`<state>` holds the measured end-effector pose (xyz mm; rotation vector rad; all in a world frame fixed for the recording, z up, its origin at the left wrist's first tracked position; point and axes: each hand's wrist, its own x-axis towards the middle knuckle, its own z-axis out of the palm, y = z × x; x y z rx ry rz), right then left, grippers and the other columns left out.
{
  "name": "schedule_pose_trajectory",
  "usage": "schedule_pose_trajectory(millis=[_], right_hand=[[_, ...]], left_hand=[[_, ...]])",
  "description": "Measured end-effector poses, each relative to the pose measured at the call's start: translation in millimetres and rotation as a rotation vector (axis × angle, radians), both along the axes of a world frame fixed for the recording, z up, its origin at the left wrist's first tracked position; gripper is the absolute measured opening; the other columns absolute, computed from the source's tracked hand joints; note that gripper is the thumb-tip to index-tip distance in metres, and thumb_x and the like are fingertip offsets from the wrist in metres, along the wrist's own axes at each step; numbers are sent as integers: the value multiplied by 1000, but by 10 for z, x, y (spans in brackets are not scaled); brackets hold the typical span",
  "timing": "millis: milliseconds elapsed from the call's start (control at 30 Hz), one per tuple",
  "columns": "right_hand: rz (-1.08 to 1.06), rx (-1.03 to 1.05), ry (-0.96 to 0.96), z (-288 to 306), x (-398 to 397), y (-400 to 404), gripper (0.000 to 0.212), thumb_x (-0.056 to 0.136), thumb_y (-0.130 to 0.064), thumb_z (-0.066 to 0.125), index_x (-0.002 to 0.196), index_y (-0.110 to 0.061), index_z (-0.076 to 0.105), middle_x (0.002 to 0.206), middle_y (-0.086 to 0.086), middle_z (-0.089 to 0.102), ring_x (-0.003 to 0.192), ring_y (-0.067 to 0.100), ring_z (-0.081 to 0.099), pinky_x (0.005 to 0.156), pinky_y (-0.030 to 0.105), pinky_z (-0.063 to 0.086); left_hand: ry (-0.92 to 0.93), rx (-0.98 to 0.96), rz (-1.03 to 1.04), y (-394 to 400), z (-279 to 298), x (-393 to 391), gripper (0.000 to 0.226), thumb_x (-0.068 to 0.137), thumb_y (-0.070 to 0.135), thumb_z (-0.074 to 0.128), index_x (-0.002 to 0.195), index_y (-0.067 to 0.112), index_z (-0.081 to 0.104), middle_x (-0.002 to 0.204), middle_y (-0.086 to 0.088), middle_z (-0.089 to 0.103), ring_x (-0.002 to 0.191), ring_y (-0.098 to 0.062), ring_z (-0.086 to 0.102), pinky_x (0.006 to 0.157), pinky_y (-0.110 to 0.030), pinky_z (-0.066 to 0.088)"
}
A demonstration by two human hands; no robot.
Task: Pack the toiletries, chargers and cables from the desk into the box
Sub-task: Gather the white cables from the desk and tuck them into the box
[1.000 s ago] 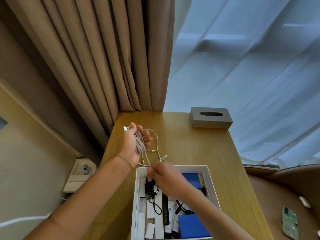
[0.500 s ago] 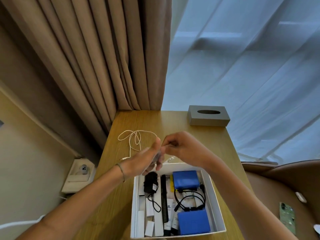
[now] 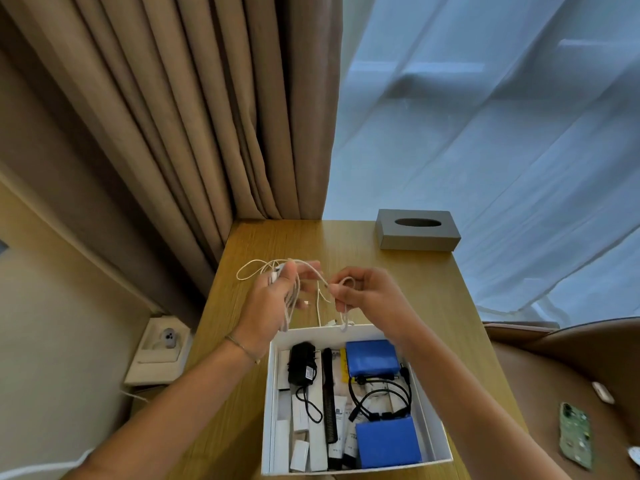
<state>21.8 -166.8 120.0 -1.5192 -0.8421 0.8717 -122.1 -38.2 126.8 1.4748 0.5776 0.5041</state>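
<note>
A white cable hangs in loops between both hands above the wooden desk, just behind the box. My left hand grips a bundle of its loops, and my right hand pinches another loop of the same cable. The cable's loose ends dangle onto the desk at the box's far rim. The white box sits on the desk near its front edge. It holds a black charger, a black comb, two blue packs, black cables and several white tubes.
A grey tissue box stands at the desk's far right. Brown curtains hang behind the desk on the left, sheer white ones on the right. A wall socket is left of the desk. A phone lies on a brown chair at right.
Both hands have lifted from the box's rim and moved apart, the left hand going back toward the cable loops. The cable is now stretched in loops between them.
</note>
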Motion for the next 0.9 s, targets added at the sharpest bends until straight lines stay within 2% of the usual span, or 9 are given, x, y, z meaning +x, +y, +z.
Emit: schedule_pose_trajectory(millis=[133,200,300,367,533,667,733,833,900], right_hand=[[15,-17,283,-143,-184,2,11,100,-12,59,102,-6,69,59,-5,46,52,13,40,53,26,43],[8,-76,226,-218,-260,-2,20,103,-22,54,104,-13,72,55,-9,38,49,10,31,47,22,29],[28,-149,15,-294,-395,-28,32,106,-30,47,94,-19,74,49,-12,41,43,6,32,45,18,30],[77,-193,-61,-304,-509,-61,36,106,-33,45,90,-20,74,50,-11,40,42,8,31,44,20,29],[291,-323,-298,-142,-754,-129,31,107,-29,42,100,-24,72,67,-3,54,53,9,45,53,21,38],[392,-312,-422,217,-665,-207,27,105,-29,47,95,-24,71,59,-12,55,48,0,46,52,14,42],[361,-263,-407,420,-534,-237,26,104,-30,49,87,-27,68,57,-13,53,48,1,44,48,14,41],[228,-175,-363,629,-258,-248,26,102,-29,53,78,-31,64,53,-14,51,46,4,39,47,14,36],[128,-125,-376,686,-61,-230,27,102,-28,54,78,-28,66,57,-11,56,50,10,45,55,16,41]], left_hand=[[-191,-298,62,26,93,55,54,107,39,26,106,0,64,113,-22,72,110,-33,69,91,-40,57],[-257,-375,110,75,145,79,50,107,42,26,90,8,58,105,-24,73,105,-36,70,93,-45,54],[-291,-409,236,171,180,128,48,105,49,29,78,17,53,74,-7,67,68,-23,67,68,-38,58],[-252,-352,315,217,159,164,48,103,52,31,75,20,51,62,2,54,52,-14,50,50,-27,46],[-24,70,341,176,-24,272,51,101,58,30,74,18,45,58,5,38,46,-8,31,43,-25,29],[151,371,112,178,-166,225,77,85,81,22,75,9,46,63,-6,42,51,-10,36,53,-33,35],[210,343,-83,198,-196,158,93,71,95,13,72,9,50,66,-6,49,56,-13,42,59,-31,38],[306,230,-368,134,-224,38,90,58,102,8,70,25,53,64,5,52,51,-5,41,49,-20,35],[322,121,-530,45,-254,-44,94,55,103,11,76,20,50,77,-2,62,53,-9,40,47,-27,30]])
